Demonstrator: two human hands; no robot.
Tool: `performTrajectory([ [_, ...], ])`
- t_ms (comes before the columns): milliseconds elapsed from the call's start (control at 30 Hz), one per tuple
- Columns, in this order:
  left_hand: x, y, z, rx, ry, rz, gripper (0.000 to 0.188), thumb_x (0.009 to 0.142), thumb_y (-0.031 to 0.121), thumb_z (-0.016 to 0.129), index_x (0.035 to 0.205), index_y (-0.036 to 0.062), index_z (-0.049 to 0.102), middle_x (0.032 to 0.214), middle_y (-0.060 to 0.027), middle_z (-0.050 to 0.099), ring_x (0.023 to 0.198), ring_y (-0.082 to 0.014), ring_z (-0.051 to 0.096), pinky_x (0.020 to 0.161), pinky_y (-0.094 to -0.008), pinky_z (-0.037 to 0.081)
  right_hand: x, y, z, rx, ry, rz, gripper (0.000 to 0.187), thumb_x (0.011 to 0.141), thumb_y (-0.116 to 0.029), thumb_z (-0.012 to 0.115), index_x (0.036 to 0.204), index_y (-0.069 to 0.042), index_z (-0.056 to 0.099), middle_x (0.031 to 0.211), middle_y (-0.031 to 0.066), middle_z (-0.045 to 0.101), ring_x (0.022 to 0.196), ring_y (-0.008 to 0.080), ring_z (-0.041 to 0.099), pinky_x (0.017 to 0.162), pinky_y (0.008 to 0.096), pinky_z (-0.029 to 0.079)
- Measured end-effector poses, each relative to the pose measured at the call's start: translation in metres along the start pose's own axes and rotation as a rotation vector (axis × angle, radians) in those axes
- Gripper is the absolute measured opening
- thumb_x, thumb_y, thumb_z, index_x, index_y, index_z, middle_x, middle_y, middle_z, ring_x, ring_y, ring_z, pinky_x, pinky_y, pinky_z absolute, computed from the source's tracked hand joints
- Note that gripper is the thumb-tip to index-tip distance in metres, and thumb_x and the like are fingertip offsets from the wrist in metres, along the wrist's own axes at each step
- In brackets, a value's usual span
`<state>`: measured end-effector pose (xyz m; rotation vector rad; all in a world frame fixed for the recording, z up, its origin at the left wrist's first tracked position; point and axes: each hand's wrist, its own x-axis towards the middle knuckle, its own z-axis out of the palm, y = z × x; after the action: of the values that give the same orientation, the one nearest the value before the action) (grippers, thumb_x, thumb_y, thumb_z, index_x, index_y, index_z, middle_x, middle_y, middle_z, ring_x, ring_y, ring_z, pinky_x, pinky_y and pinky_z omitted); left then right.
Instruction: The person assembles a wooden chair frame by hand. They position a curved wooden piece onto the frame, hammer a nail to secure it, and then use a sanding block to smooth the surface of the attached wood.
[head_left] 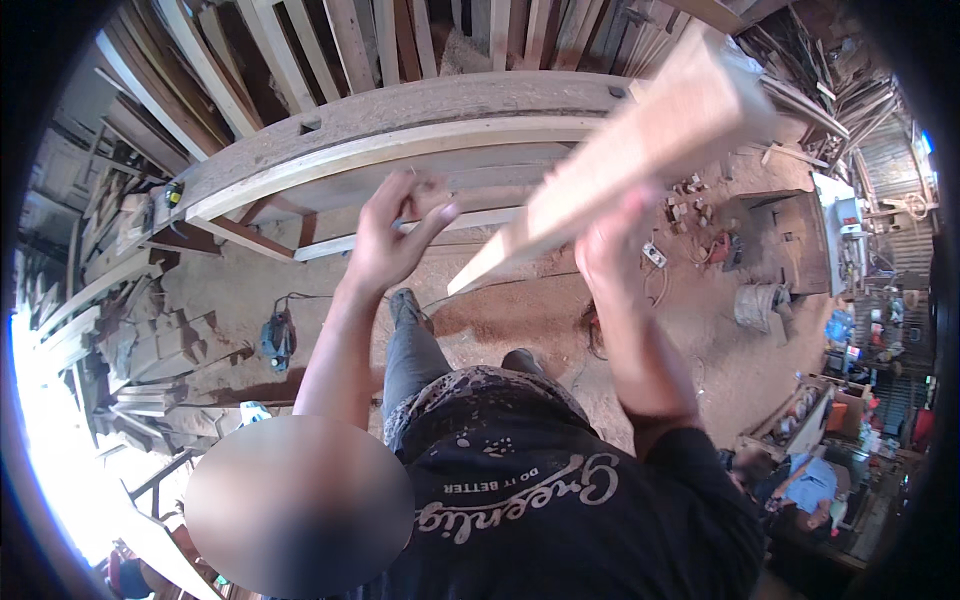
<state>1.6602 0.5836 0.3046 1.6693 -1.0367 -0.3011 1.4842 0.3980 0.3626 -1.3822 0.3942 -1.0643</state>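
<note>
My right hand (pixel 612 243) grips a pale wooden beam (pixel 640 135) from below, its fingers partly hidden. The beam is tilted and blurred by motion, with its thick end up at the right and its narrow far end down at the left. My left hand (pixel 392 235) is raised apart from the beam, its thumb stretched out and its fingers loosely bent with nothing in them. Beyond that hand lies a long wooden frame (pixel 400 140) of pale battens, alongside a thick weathered workbench beam (pixel 420 98).
Many upright planks (pixel 350 40) lean behind the bench. A corded power tool (pixel 278 340) lies on the dusty floor at left, near stacked offcuts (pixel 150 350). A white power strip (pixel 654 255) and wood blocks (pixel 690 210) lie at right. A person in blue (pixel 808 487) is at far right.
</note>
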Motion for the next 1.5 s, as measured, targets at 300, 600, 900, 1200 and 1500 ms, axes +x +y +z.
performTrajectory([
  [300, -0.216, -0.242, -0.051, 0.327, -0.886, -0.925, 0.085, 0.087, 0.069, 0.066, 0.146, 0.0104, 0.051, 0.135, -0.0317, 0.057, 0.121, -0.0439, 0.061, 0.099, -0.0493, 0.052, -0.062, 0.059, 0.012, -0.226, 0.407, 0.005, 0.099, 0.080, -0.096, 0.029, 0.105, -0.004, 0.054, 0.086, 0.0108, 0.062, 0.085, 0.0264, 0.066, 0.078, 0.0447, 0.057],
  [600, -0.228, -0.329, -0.014, 0.113, -0.870, -1.143, 0.101, 0.082, 0.079, 0.060, 0.158, 0.0200, 0.033, 0.143, -0.0351, 0.050, 0.128, -0.0491, 0.056, 0.107, -0.0510, 0.047, -0.032, 0.071, 0.065, -0.467, 0.386, 0.071, 0.100, 0.086, -0.093, 0.015, 0.095, -0.001, 0.052, 0.078, 0.0126, 0.062, 0.076, 0.0237, 0.065, 0.070, 0.0366, 0.055],
  [900, -0.216, -0.328, -0.012, 0.118, -0.780, -1.111, 0.095, 0.082, 0.075, 0.064, 0.156, 0.0220, 0.037, 0.141, -0.0238, 0.058, 0.127, -0.0421, 0.059, 0.106, -0.0485, 0.048, -0.036, 0.079, 0.070, -0.502, 0.282, 0.120, 0.094, 0.085, -0.094, 0.026, 0.098, -0.005, 0.052, 0.083, 0.0098, 0.057, 0.078, 0.0246, 0.065, 0.073, 0.0413, 0.056],
  [1200, -0.199, -0.300, -0.040, 0.262, -0.564, -1.105, 0.041, 0.087, 0.034, 0.070, 0.124, 0.0171, 0.063, 0.110, -0.0142, 0.075, 0.105, -0.0372, 0.071, 0.091, -0.0494, 0.055, -0.026, 0.059, 0.073, -0.451, 0.250, 0.096, 0.103, 0.080, -0.098, 0.027, 0.093, 0.001, 0.053, 0.076, 0.0158, 0.065, 0.072, 0.0268, 0.067, 0.073, 0.0380, 0.057],
  [1500, -0.194, -0.290, -0.066, 0.511, -0.442, -1.050, 0.027, 0.076, 0.025, 0.075, 0.100, 0.0130, 0.074, 0.100, -0.0159, 0.076, 0.099, -0.0358, 0.072, 0.088, -0.0467, 0.057, 0.007, 0.061, 0.050, -0.075, 0.503, 0.104, 0.104, 0.075, -0.096, 0.043, 0.135, -0.011, 0.038, 0.117, 0.0118, 0.055, 0.098, 0.0320, 0.065, 0.080, 0.0549, 0.058],
])
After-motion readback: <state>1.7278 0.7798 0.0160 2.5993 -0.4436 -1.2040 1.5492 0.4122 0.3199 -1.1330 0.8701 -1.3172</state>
